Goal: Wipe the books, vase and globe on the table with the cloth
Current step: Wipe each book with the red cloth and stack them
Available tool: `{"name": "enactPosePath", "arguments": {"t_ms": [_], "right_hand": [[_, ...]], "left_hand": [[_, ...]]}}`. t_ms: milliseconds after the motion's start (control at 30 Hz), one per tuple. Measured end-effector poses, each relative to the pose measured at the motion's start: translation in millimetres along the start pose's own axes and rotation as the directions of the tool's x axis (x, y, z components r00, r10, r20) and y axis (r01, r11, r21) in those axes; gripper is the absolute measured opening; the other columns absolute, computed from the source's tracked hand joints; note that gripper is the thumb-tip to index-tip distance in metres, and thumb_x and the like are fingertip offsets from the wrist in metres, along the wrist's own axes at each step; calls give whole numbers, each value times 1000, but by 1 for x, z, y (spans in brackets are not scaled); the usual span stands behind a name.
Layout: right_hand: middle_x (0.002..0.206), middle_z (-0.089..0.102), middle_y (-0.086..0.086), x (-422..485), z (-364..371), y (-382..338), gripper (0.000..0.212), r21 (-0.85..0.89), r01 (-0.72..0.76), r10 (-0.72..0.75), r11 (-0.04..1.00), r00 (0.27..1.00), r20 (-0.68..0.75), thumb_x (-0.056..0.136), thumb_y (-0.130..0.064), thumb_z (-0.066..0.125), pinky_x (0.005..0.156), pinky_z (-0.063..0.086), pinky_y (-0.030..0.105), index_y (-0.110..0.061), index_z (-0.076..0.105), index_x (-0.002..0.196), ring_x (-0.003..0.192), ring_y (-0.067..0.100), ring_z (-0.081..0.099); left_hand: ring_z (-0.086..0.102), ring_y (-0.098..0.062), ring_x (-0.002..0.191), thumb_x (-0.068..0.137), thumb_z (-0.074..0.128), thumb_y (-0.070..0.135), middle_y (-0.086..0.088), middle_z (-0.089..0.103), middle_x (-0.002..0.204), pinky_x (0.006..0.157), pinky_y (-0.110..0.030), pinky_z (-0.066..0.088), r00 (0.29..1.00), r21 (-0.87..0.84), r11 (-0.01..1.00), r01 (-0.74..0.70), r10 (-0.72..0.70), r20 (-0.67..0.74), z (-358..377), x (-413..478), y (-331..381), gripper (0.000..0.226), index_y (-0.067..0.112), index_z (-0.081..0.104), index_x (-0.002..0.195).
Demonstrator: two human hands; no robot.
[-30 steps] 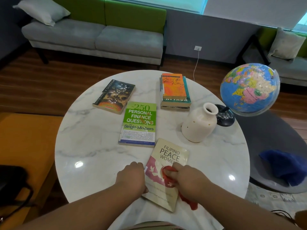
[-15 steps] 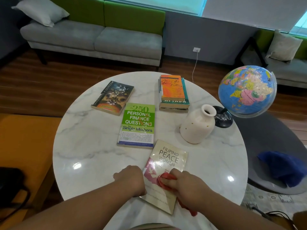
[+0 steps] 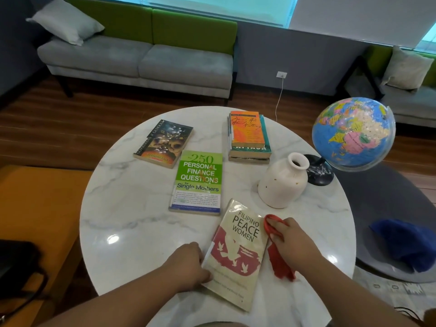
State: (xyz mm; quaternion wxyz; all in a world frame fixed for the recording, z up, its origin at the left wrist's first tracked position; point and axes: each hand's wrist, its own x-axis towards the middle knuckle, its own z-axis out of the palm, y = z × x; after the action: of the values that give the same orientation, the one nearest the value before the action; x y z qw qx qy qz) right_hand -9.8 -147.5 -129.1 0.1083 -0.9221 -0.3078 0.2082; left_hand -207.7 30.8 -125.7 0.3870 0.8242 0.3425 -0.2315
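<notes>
Peace Women book [image 3: 238,251] lies flat at the table's [image 3: 132,208] near edge, slightly right of centre, skewed with its top leaning right.

Left hand [image 3: 188,263] is on the book's left long edge, fingers curled in against it and pinning it. Can't tell whether the thumb goes underneath.

Right hand [image 3: 291,241] is at the book's upper right corner, fingers curled over a bunched red cloth [image 3: 280,265]. The cloth's tail trails down beside the right edge onto the marble.

Handling, my read:
- **Book:** thin, light paperback with a glossy cover on polished marble. It will skate under a wipe unless pinned, so the spine-side hold looks right.
- **Cloth:** soft and wads up. Spread flatter, it should give more contact.
- **Other books:** green finance book [image 3: 198,182] is mid-table; dark paperback [image 3: 164,143] and a three-book stack [image 3: 247,135] sit toward the far edge. The stack may shift, so I'd press down on top.
- **Vase [image 3: 282,182]:** just beyond the Peace Women book, right of centre. Looks ceramic, hollow, fragile and tippy, so I'd hold it at the neck or shoulder.
- **Globe [image 3: 354,133]:** at the right edge, base just behind the vase, ball overhanging the edge. Looks top-heavy and likely to spin, so I'd steady the base.
</notes>
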Motion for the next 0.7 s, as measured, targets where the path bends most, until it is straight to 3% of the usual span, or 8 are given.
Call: {"name": "enactPosePath", "arguments": {"t_ms": [133, 267, 467, 600, 700], "right_hand": [[111, 42, -9, -6, -5, -6, 44, 85, 20, -22, 996, 1000, 21, 99, -32, 44, 88, 43, 22, -39, 39, 143, 101, 12, 52], [112, 44, -8, -11, -15, -15, 43, 181, 24, -26, 983, 1000, 8, 99, -30, 46, 87, 40, 21, -37, 42, 141, 101, 11, 50], [107, 45, -16, -18, -35, -19, 41, 339, 60, -58, 939, 998, -15, 97, -26, 52, 92, 37, 17, -36, 49, 136, 106, 8, 50], [107, 45, -20, -19, -48, -20, 39, 386, 83, -84, 919, 996, -15, 97, -22, 53, 80, 35, 3, -36, 52, 133, 99, -4, 50], [108, 46, -18, -15, -58, -21, 39, 386, 106, -116, 917, 993, 3, 97, -23, 53, 79, 35, 4, -37, 51, 133, 99, -4, 50]], "left_hand": [[68, -20, 84, 86, 67, 24, -3, 60, 106, 72, -32, 59, 994, -320, 947, -36, 66, 84, -7, -5, 0, 26, 20, 46, 100], [71, -18, 83, 93, 58, 16, 0, 66, 108, 71, -36, 60, 989, -410, 906, -104, 139, 58, -15, -10, 3, 32, 28, 48, 121], [70, -19, 86, 93, 56, 10, 0, 67, 105, 67, -32, 60, 984, -491, 853, -178, 160, -79, -35, -21, 1, 38, 35, 50, 121], [72, -23, 77, 94, 55, 6, -5, 70, 98, 69, -36, 60, 968, -617, 749, -241, 139, -210, -57, -25, 7, 38, 34, 51, 119], [72, -30, 75, 94, 55, 3, -10, 68, 101, 73, -41, 60, 958, -713, 651, -262, 88, -272, -74, -16, 21, 35, 28, 51, 119]]}}
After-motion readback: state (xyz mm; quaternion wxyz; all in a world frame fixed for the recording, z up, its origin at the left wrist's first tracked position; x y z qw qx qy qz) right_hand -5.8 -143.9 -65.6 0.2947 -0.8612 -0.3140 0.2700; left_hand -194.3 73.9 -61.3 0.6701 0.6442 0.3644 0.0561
